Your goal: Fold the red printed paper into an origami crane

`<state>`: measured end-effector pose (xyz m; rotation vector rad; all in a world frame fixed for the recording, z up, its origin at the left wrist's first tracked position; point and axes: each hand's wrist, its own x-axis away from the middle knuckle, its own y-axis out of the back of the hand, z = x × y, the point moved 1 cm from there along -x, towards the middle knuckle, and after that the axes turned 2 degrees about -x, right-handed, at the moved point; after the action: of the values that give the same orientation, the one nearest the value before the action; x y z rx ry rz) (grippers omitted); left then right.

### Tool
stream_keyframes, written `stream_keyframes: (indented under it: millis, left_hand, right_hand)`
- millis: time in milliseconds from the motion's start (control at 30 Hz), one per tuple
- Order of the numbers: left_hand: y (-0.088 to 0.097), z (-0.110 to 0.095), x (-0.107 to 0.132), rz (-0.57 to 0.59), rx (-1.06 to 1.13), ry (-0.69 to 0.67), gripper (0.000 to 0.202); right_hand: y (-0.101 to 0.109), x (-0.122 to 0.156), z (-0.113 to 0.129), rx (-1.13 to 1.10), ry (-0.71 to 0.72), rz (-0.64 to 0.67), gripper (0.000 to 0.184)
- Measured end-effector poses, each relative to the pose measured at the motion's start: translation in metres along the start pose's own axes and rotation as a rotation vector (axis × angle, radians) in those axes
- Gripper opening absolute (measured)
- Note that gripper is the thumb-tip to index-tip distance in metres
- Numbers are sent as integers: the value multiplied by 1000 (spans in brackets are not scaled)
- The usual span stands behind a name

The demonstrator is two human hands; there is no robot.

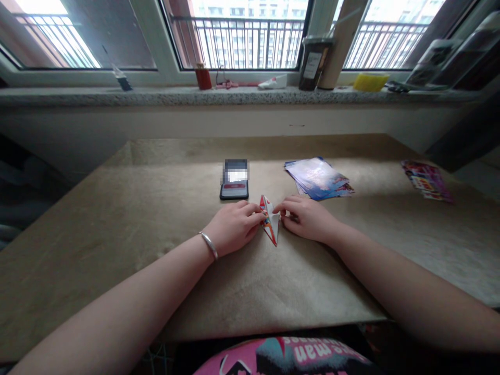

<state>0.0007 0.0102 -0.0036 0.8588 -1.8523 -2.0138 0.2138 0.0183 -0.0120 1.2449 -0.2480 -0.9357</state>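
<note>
A small piece of folded paper [269,225], diamond-shaped, lies on the table between my hands. Its left part is printed red and orange; the right part is white. My left hand [235,225], with a silver bangle at the wrist, has its thumb and fingers closed on the paper's left edge. From the other side, my right hand [308,217] is curled, with index finger and thumb at the white edge; its remaining fingers are partly hidden. Just beyond my left hand a phone [235,179] lies flat, its screen lit and blurred.
A stack of printed sheets [318,178] lies beyond my right hand, and colourful cards [426,180] rest at the far right of the table [117,224]. Along the windowsill [156,97] stand a red container [203,77], a dark lidded jar [312,65] and a yellow object [370,82].
</note>
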Motion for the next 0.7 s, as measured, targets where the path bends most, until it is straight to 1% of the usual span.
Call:
stream_keyframes:
  millis: [67, 167, 267, 333, 533, 700]
  left_hand:
    - [-1, 0, 0, 11, 0, -13, 28]
    - [-1, -1, 1, 13, 25, -10, 30]
    - [1, -2, 1, 15, 62, 14, 26]
    - [3, -4, 0, 16, 77, 24, 26]
    - [3, -5, -1, 6, 54, 23, 31]
    - [-1, -1, -1, -56, 69, 19, 27]
  right_hand:
    - [0, 0, -3, 13, 3, 5, 19]
    - [0, 0, -6, -2, 61, 21, 16]
    - [0, -1, -4, 1, 128, 15, 14]
    - [-1, -2, -1, 3, 146, -1, 15]
    - [-2, -3, 9, -2, 113, 19, 9]
    - [0, 0, 7, -23, 126, 35, 11]
